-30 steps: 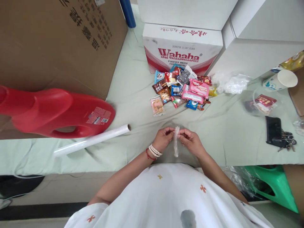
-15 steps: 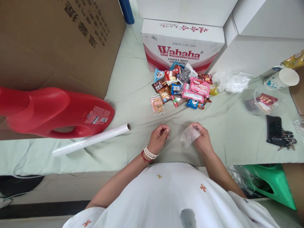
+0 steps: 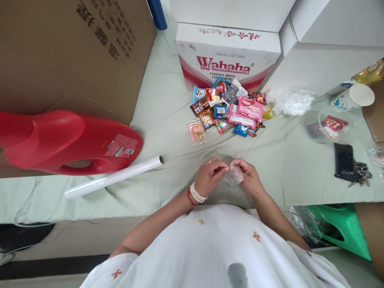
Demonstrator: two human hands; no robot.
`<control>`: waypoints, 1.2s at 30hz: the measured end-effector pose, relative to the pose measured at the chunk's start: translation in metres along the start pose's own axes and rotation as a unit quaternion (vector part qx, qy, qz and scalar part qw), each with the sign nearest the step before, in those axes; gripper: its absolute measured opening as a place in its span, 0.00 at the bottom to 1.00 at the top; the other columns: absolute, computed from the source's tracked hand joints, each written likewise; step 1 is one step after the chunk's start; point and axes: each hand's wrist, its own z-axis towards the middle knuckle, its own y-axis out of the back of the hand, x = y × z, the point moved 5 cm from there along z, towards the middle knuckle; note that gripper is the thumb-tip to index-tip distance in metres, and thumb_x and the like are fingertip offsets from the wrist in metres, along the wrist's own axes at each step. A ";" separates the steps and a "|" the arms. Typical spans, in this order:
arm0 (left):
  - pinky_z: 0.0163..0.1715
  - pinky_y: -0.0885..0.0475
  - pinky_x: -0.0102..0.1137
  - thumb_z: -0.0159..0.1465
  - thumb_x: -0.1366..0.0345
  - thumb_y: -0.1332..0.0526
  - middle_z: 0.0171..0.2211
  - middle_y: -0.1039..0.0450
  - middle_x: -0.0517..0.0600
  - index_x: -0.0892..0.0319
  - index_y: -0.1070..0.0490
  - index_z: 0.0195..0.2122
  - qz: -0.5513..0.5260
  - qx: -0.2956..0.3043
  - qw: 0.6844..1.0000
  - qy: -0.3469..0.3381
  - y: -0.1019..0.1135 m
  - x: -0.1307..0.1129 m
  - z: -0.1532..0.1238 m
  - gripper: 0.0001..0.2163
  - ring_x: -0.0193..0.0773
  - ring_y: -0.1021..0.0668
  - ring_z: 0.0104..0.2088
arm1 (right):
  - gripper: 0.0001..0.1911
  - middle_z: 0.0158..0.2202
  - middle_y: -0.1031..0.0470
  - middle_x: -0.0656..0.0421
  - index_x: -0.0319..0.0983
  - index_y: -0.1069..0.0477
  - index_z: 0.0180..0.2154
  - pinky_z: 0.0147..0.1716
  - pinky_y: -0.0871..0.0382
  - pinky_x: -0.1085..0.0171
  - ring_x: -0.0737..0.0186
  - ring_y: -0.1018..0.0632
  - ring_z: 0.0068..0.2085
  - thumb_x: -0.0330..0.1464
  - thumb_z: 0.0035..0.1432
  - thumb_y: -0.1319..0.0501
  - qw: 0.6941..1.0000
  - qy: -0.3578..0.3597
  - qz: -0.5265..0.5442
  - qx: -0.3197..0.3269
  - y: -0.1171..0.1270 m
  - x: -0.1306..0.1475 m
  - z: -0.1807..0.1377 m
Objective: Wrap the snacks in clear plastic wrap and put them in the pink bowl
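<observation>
Close to the table's near edge, a small crumpled clear plastic bag (image 3: 234, 176) hangs between my two hands. My right hand (image 3: 247, 176) is closed on its upper right part. The fingertips of my left hand (image 3: 211, 174) pinch at the bag's left edge; fine detail of that grip is too small to see. Beyond my hands lies a heap of wrapped snacks (image 3: 225, 108), with pink nabati packs (image 3: 249, 109) on its right and a clear-wrapped biscuit (image 3: 197, 132) at its near left.
A red jug (image 3: 78, 140) and a white roll (image 3: 114, 177) lie on the left by a big brown carton (image 3: 90, 80). A Wahaha box (image 3: 228, 60) stands behind the snacks. On the right are plastic bags (image 3: 291, 101), a paper cup (image 3: 354, 98), a clear tub (image 3: 328, 126) and keys (image 3: 361, 174).
My left hand has moved right to the plastic bag and pinches its edge. My right hand has shifted slightly left with the bag. The view has moved a little.
</observation>
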 end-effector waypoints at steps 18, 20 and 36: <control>0.31 0.36 0.29 0.64 0.50 0.37 0.25 0.33 0.45 0.59 0.31 0.31 -0.150 0.093 0.974 0.146 -0.008 -0.011 0.006 0.16 0.32 0.32 0.27 | 0.05 0.36 0.27 0.58 0.44 0.25 0.40 0.33 0.34 0.62 0.62 0.27 0.34 0.35 0.68 0.39 0.931 0.242 -0.251 -0.112 0.012 0.036 -0.018; 0.30 0.37 0.28 0.65 0.50 0.38 0.25 0.35 0.43 0.59 0.32 0.30 -0.148 0.076 0.975 0.145 -0.001 -0.009 0.003 0.16 0.31 0.34 0.27 | 0.04 0.36 0.27 0.59 0.44 0.25 0.41 0.32 0.33 0.63 0.62 0.27 0.34 0.34 0.68 0.39 0.925 0.257 -0.247 -0.135 0.020 0.035 -0.021; 0.27 0.36 0.27 0.63 0.58 0.37 0.24 0.28 0.45 0.59 0.29 0.30 -0.043 0.054 0.990 0.125 -0.009 -0.009 0.003 0.11 0.31 0.30 0.24 | 0.11 0.43 0.24 0.57 0.44 0.28 0.49 0.35 0.27 0.63 0.63 0.24 0.35 0.40 0.68 0.39 0.960 0.177 -0.178 -0.127 0.019 0.030 -0.024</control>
